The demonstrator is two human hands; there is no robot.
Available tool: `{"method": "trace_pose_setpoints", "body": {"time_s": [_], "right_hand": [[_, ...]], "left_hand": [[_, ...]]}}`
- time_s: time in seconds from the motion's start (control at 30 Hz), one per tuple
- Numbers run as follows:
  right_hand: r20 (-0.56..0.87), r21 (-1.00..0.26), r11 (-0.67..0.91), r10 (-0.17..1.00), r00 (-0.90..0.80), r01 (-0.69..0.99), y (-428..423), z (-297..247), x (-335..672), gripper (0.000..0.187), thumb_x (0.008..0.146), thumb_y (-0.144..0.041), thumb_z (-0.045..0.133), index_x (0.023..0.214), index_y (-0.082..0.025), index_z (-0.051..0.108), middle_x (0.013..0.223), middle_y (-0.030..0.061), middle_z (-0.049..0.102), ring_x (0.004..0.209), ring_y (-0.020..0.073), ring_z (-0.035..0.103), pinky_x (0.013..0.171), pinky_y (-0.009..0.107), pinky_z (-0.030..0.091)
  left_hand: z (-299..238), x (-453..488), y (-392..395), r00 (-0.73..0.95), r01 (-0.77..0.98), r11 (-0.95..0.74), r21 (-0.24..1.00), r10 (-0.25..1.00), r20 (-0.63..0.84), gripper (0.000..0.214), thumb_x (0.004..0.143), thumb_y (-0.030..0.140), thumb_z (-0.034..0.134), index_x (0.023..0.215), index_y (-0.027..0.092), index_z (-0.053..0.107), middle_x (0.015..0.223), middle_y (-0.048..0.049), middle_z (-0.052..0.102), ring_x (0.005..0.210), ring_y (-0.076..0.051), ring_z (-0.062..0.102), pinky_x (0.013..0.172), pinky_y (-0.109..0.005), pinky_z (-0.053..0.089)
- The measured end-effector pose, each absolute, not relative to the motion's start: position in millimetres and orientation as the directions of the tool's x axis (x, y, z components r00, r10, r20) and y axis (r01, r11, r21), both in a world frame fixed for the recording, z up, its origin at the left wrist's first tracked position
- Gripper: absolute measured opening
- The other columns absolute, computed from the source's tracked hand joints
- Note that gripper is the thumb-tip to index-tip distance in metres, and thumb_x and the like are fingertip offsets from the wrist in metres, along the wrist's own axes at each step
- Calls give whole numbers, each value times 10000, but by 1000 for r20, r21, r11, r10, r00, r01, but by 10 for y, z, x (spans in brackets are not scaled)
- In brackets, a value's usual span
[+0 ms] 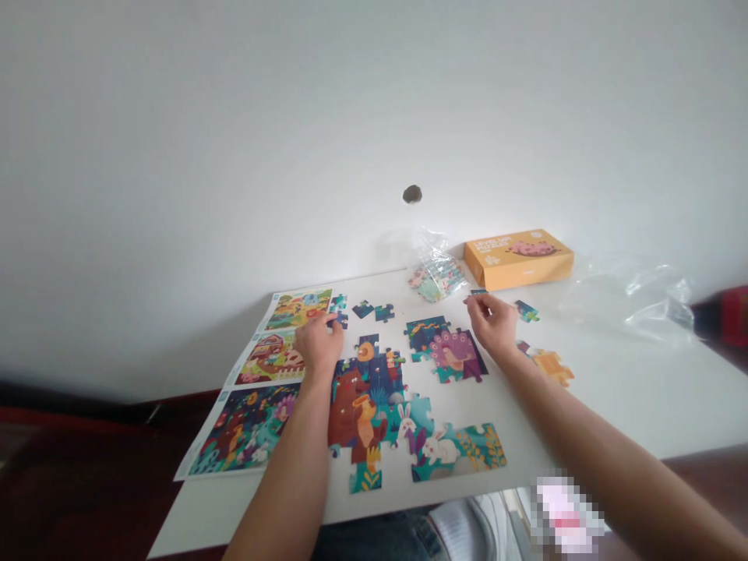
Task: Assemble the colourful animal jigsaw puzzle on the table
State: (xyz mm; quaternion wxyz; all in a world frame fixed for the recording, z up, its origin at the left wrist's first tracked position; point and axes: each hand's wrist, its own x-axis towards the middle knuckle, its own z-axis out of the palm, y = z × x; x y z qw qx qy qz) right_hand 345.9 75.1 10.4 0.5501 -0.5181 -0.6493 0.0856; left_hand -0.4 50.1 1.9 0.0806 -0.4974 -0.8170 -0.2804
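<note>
My left hand [320,341] is beside the picture sheet, its fingers closed at the edge of a dark blue puzzle piece [343,320]. My right hand [494,321] is over the right part of the table, thumb and fingers pinched together; what they hold, if anything, is too small to make out. Just beyond those fingers lies a dark puzzle piece [478,292]. Between my forearms is a joined puzzle section with a bear [351,405] and rabbits [441,449]. Above it sits a separate joined section with a purple peacock [453,354].
A sheet with three pictures [239,432] lies on the left of the white table [613,405]. Loose pieces [384,312] lie at the back, others [552,366] near my right forearm. A bag of pieces [437,279], an orange box [520,261] and clear plastic [631,300] are near the wall.
</note>
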Motion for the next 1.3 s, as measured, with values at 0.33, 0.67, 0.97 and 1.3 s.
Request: {"method": "trace_pose_setpoints", "body": {"time_s": [0.33,0.67,0.97,1.3], "right_hand": [[583,-520,737,676,-451,432,559,139,3072,144,880,-238,576,772,-232,670,692,32,681,641,184,604,650,329,490],[514,-395,873,469,-718,288,463,52,2894,132,868,-161,557,874,-208,680,712,46,685,680,195,600,683,334,474],[503,-494,697,717,-482,520,554,207,3178,163,896,-196,541,894,-189,704,732,37,704,641,143,624,663,242,464],[461,-404,826,554,-693,392,484,136,3002,178,834,-174,555,893,-209,720,738,24,743,624,155,655,609,236,483]], "left_hand": [[-58,-166,450,-461,873,353,338,823,332,342,843,347,592,1127,271,766,1124,-125,703,1048,-349,581,912,-480,449],[-124,-161,467,-388,909,298,293,861,328,355,845,390,586,1150,320,755,1139,-92,677,1089,-367,554,908,-512,471],[-130,-244,496,-342,930,284,233,900,271,378,898,428,517,1162,292,750,1192,-107,657,1088,-358,572,886,-497,490],[-107,-240,491,-346,923,281,263,905,249,377,913,445,521,1162,277,749,1212,-102,649,1110,-330,549,932,-499,469]]}}
